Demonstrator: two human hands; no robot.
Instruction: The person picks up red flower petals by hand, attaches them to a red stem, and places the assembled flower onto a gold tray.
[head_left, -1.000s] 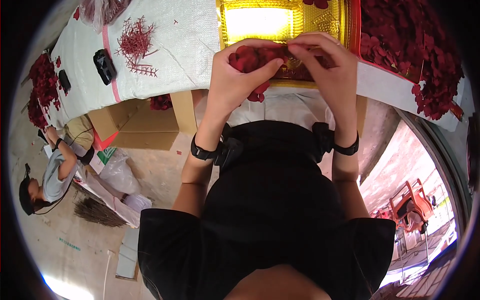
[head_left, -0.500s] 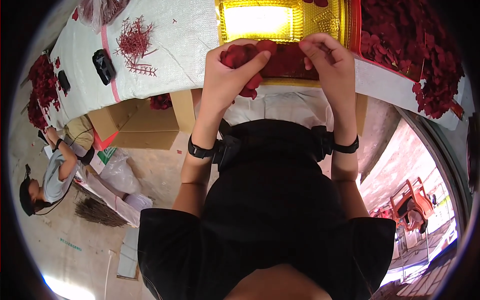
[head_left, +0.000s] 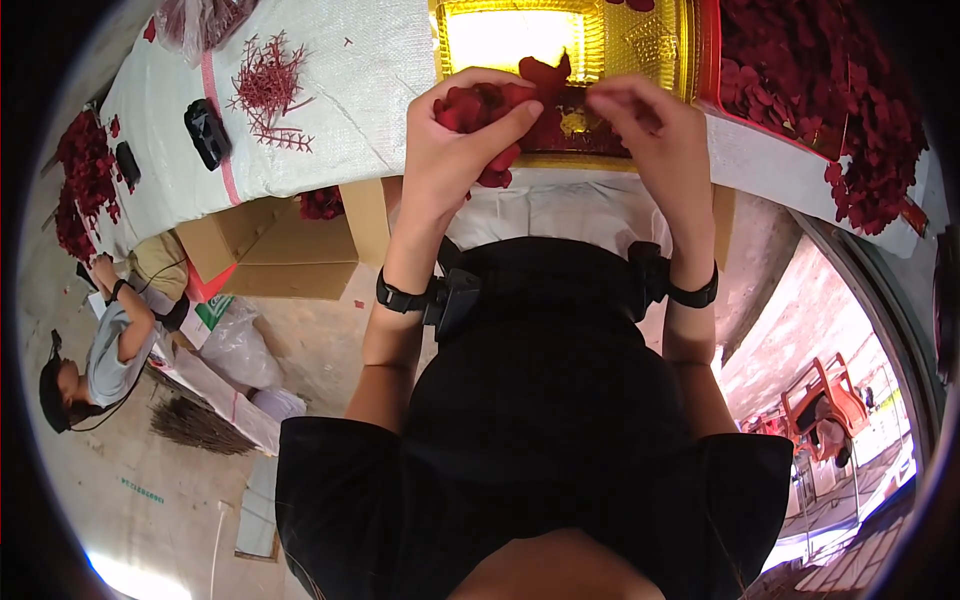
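My left hand point(head_left: 455, 150) grips a bunch of dark red fabric petals point(head_left: 490, 105) in front of a shiny yellow tray point(head_left: 620, 40) at the table's near edge. My right hand point(head_left: 655, 130) is raised beside it, fingertips pinched at the petals near the tray's rim; what it holds is partly hidden. Both wrists wear black bands. A heap of red petals point(head_left: 830, 100) fills a red-rimmed bin to the right of the tray.
A white woven cloth point(head_left: 340, 110) covers the table, with red stems point(head_left: 265, 85) and two black devices point(head_left: 205, 135) on it. Cardboard boxes point(head_left: 270, 255) stand under the table. A person point(head_left: 95, 345) sits on the floor at far left, near a broom.
Both hands have lifted the petal bunch up and away from my body toward the tray. My right hand has drawn slightly apart from the left.
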